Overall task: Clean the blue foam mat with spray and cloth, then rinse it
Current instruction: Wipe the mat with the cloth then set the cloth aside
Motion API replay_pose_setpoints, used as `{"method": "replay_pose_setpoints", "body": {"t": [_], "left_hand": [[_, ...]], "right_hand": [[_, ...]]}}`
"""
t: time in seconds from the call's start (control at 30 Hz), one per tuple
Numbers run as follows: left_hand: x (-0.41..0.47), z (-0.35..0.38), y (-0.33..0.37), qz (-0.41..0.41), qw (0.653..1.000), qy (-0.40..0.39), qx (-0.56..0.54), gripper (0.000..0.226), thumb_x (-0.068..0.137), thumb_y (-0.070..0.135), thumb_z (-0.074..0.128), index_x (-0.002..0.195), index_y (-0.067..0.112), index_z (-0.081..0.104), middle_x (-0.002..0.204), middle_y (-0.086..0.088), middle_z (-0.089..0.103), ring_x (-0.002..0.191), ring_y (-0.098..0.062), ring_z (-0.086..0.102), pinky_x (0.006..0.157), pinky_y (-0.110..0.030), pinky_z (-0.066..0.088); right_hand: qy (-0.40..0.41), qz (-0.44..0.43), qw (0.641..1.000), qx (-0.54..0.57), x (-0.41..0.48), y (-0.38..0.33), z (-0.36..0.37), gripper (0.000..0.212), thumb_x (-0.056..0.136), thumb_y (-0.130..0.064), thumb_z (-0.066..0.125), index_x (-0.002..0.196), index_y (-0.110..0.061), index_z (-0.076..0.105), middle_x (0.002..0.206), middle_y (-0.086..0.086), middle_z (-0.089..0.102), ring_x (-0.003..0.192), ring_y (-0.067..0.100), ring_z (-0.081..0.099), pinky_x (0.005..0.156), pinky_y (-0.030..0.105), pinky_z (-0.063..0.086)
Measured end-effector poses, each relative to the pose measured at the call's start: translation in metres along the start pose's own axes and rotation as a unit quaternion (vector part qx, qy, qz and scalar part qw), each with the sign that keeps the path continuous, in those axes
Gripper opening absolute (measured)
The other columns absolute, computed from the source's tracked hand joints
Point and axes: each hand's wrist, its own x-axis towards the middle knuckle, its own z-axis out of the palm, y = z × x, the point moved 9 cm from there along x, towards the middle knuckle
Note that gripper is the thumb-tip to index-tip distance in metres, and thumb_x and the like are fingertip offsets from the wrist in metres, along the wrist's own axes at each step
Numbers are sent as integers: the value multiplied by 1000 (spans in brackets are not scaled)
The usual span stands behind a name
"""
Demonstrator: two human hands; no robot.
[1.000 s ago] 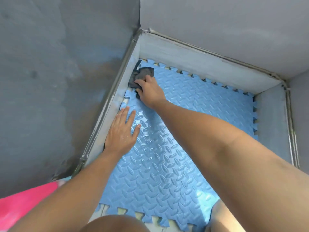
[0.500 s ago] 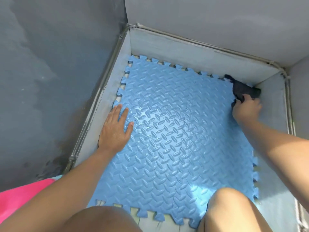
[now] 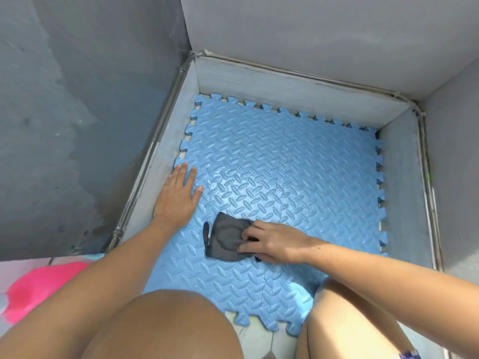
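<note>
The blue foam mat [image 3: 298, 172], with a raised tread pattern and puzzle-tooth edges, lies flat on the floor of a walled corner and looks wet and shiny in the middle. My left hand [image 3: 178, 198] rests flat on the mat's left edge, fingers straight. My right hand [image 3: 272, 242] grips a dark grey cloth [image 3: 225, 239] and holds it against the mat near its front middle. No spray bottle is in view.
Low grey kerb walls [image 3: 285, 84] with a pipe along the top enclose the mat at the back, left and right. Tall grey walls rise behind them. A pink object [image 3: 41, 286] lies at the lower left. My two knees fill the bottom edge, over tiled floor [image 3: 264, 340].
My right hand swept the cloth from the mat's far left corner to the far right corner, then down to the front middle. My left hand stayed flat on the left edge.
</note>
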Motion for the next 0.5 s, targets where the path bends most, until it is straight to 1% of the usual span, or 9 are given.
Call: {"method": "replay_pose_setpoints", "body": {"t": [0.1, 0.17, 0.2, 0.23, 0.3, 0.33, 0.37, 0.43, 0.5], "left_hand": [[0, 0, 2, -9, 999, -31, 11, 68, 109, 51, 20, 166, 19, 4, 174, -6, -5, 160, -20, -7, 130, -38, 1], [1, -3, 2, -11, 998, -53, 22, 69, 109, 51, 21, 166, 18, 1, 174, -7, -6, 160, -22, -6, 130, -37, 1], [1, -5, 1, -3, 997, -67, 32, 69, 109, 51, 23, 166, 18, 1, 173, -8, -7, 160, -23, -5, 130, -37, 1], [2, -6, 1, 9, 996, -82, 42, 70, 109, 51, 25, 166, 17, 0, 173, -9, -7, 160, -24, -5, 130, -36, 1], [2, -9, 0, 27, 993, -104, 53, 72, 109, 51, 27, 166, 17, -1, 173, -10, -8, 160, -25, -4, 130, -36, 2], [2, -10, 0, 29, 992, -109, 54, 73, 108, 52, 28, 166, 17, -1, 173, -10, -8, 160, -25, -3, 130, -37, 3], [2, -11, 0, 28, 992, -112, 55, 74, 108, 52, 29, 166, 17, 0, 173, -11, -8, 160, -25, -2, 130, -37, 4], [1, -12, 1, 20, 991, -119, 63, 74, 108, 52, 31, 166, 17, 2, 173, -10, -5, 160, -25, -1, 130, -38, 5], [-3, -12, 2, 5, 990, -132, 54, 74, 107, 52, 35, 166, 16, 7, 174, -9, -1, 160, -25, 1, 130, -38, 6]], "right_hand": [[15, 48, 998, -30, -26, 32, -16, 34, 99, -27, 55, 133, -28, 58, 127, 0, 53, 111, 19, 50, 87, 27, 47], [85, 154, 983, -46, -46, 77, -37, 32, 98, -28, 58, 130, -29, 60, 123, 0, 55, 108, 21, 51, 87, 32, 51], [134, 241, 960, -40, -61, 104, -47, 31, 97, -27, 59, 129, -29, 61, 121, 1, 56, 108, 24, 51, 88, 39, 52], [188, 346, 919, -21, -79, 129, -56, 31, 97, -25, 60, 128, -27, 61, 120, 3, 55, 109, 27, 50, 89, 45, 52], [270, 542, 795, 36, -114, 159, -61, 34, 97, -22, 58, 132, -22, 60, 126, 10, 52, 118, 34, 44, 93, 51, 49], [283, 603, 743, 62, -120, 161, -58, 37, 98, -21, 56, 134, -19, 58, 129, 14, 49, 121, 36, 41, 94, 51, 48], [284, 633, 715, 80, -116, 158, -55, 38, 98, -20, 54, 136, -18, 56, 132, 15, 46, 123, 36, 39, 94, 49, 48], [273, 625, 725, 95, -88, 139, -50, 41, 99, -22, 53, 139, -16, 52, 134, 15, 43, 124, 35, 37, 93, 47, 48], [258, 574, 773, 80, -54, 113, -45, 43, 98, -25, 54, 141, -16, 51, 131, 13, 45, 122, 33, 40, 93, 48, 50]]}}
